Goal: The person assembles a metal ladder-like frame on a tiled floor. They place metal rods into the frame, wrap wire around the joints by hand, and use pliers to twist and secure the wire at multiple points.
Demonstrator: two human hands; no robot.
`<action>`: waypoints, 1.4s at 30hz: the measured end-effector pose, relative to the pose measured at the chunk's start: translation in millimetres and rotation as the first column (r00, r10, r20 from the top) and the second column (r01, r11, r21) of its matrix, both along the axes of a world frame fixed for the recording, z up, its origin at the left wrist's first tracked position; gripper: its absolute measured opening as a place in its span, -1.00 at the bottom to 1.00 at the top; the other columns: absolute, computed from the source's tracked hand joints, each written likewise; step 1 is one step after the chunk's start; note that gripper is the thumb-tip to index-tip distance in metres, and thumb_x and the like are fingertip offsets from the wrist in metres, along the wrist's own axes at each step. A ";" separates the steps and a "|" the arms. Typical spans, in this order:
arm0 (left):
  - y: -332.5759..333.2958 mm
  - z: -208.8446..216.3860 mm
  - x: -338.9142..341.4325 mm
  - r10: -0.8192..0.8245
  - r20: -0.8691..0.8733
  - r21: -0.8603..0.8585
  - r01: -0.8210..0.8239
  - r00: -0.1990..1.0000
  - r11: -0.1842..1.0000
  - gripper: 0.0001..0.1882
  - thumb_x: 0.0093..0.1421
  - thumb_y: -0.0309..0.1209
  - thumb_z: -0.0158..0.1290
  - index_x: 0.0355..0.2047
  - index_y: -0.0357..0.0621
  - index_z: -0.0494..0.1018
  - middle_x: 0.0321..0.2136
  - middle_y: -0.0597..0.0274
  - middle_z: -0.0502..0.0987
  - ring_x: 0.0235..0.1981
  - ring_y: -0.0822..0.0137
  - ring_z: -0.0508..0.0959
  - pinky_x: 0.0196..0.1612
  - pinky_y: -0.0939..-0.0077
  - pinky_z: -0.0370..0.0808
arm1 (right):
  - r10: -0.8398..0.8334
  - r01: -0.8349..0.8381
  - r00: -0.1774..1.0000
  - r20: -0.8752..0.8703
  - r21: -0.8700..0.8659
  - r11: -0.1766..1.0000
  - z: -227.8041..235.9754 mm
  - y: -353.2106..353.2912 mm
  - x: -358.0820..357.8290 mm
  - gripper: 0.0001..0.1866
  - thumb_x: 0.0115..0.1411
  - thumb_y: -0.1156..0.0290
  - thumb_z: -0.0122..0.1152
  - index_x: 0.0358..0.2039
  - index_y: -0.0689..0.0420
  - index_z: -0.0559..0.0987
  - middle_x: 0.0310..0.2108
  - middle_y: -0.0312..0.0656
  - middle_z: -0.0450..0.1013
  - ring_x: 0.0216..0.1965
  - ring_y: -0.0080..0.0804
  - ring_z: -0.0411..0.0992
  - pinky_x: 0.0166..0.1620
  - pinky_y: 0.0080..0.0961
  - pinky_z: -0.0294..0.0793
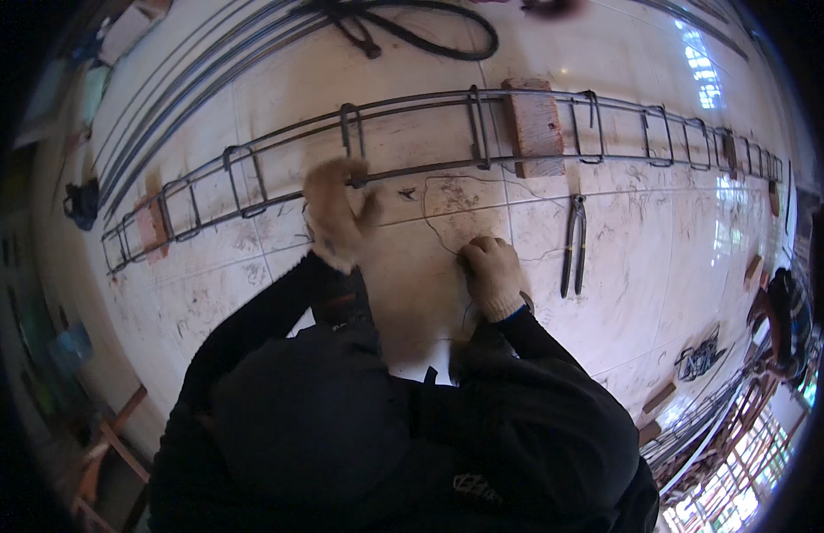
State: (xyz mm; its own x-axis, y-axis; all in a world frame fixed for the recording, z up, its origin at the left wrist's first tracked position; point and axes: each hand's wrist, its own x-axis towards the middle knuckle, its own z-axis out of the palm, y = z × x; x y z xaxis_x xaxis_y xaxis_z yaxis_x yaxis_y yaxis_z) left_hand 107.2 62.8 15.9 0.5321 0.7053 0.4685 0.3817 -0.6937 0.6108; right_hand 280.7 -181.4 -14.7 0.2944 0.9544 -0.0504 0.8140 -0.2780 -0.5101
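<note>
A long steel rebar cage [421, 166] with square stirrups stretches across the tiled floor in front of me. My left hand [335, 211], in a pale work glove, reaches to its near bar beside a stirrup. The thumb stands apart from the fingers, and slight blur hides whether they touch the steel. My right hand [494, 277], gloved too, is low over the floor with its fingers curled on a thin wire [427, 216]. That wire loops out toward the cage and past the right hand. End-cutting nippers [574, 247] with dark handles lie to the right of this hand.
Bricks prop up the cage, one reddish brick [534, 129] near the middle and another brick [151, 224] at left. Loose rebar [194, 89] and a bent loop [447, 13] lie beyond it. At right are a heap of stirrups [699, 359] and stacked bars [696, 435].
</note>
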 end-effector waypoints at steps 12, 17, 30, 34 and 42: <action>-37.3 26.6 30.0 -0.847 -0.089 -0.562 0.676 0.523 0.476 -0.77 0.16 -0.32 0.39 -0.21 -0.08 0.66 -0.24 0.17 0.66 -0.11 0.08 0.66 0.14 0.06 0.48 | 0.076 -0.074 0.997 0.001 0.224 0.972 130.7 -6.8 36.9 -0.82 -0.06 0.39 0.38 -0.37 -0.14 0.67 -0.39 -0.32 0.58 -0.36 -0.13 0.58 -0.36 -0.17 0.51; -41.6 44.6 40.3 -0.779 0.149 -0.632 0.664 0.609 0.398 -0.84 0.16 -0.46 0.38 -0.25 -0.13 0.65 -0.34 0.20 0.65 -0.25 0.19 0.66 -0.13 0.30 0.56 | -0.108 0.117 0.993 -0.045 0.440 0.890 148.1 -17.0 61.7 -0.76 -0.11 0.49 0.45 -0.36 -0.06 0.71 -0.39 -0.29 0.58 -0.40 -0.15 0.56 -0.37 -0.26 0.50; -56.7 62.5 59.7 -0.678 0.329 -0.917 0.394 0.657 -0.064 -0.73 0.41 -0.33 0.22 -0.01 -0.26 0.56 -0.19 0.19 0.66 -0.15 0.36 0.62 -0.01 0.39 0.59 | -0.494 0.832 0.550 -0.674 0.396 0.388 147.6 -36.2 66.5 -0.98 0.41 0.59 0.21 -0.18 0.21 0.57 -0.26 -0.22 0.49 -0.27 -0.47 0.41 -0.17 -0.52 0.43; -68.6 37.1 40.2 -0.766 0.235 -0.908 0.417 0.599 0.048 -0.66 0.50 -0.14 0.11 -0.07 -0.20 0.57 -0.23 0.17 0.64 -0.16 0.36 0.60 0.00 0.34 0.56 | -0.437 0.870 0.489 -0.755 0.456 0.186 166.6 -42.9 97.9 -0.73 0.54 0.20 0.22 -0.03 0.17 0.58 -0.34 -0.38 0.40 -0.36 -0.62 0.28 -0.32 -0.61 0.26; -66.6 22.0 26.1 -0.461 0.259 -0.939 0.333 0.849 0.087 -0.60 0.51 -0.05 0.06 -0.16 -0.18 0.57 -0.31 0.21 0.61 -0.22 0.33 0.57 -0.06 0.31 0.51 | -0.638 0.969 0.246 -0.730 0.177 0.171 108.4 -111.4 138.1 -0.76 0.46 0.18 0.33 -0.10 0.09 0.62 -0.35 -0.43 0.46 -0.45 -0.70 0.31 -0.41 -0.67 0.27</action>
